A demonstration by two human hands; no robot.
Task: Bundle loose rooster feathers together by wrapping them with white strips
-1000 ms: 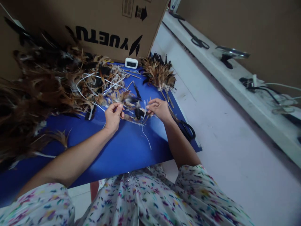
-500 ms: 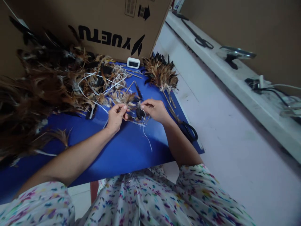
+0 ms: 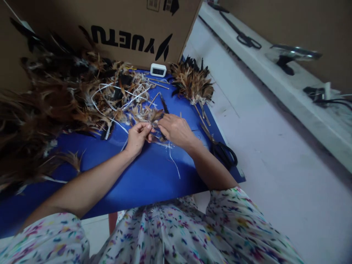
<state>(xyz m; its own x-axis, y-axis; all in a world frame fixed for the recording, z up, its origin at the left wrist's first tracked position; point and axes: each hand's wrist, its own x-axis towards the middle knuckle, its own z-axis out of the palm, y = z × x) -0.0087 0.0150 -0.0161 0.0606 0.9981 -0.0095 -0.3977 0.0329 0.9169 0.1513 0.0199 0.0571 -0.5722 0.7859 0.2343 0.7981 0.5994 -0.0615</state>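
Wispy, ragged feathers (image 3: pixel 63 91), smooth blue tabletop (image 3: pixel 140 179) with faint sheen, matt cardboard box (image 3: pixel 123 18), thin cloth shirt (image 3: pixel 154 234)

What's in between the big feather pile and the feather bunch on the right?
In the head view, a small white device and thin sticks lie between the pile and bunch.
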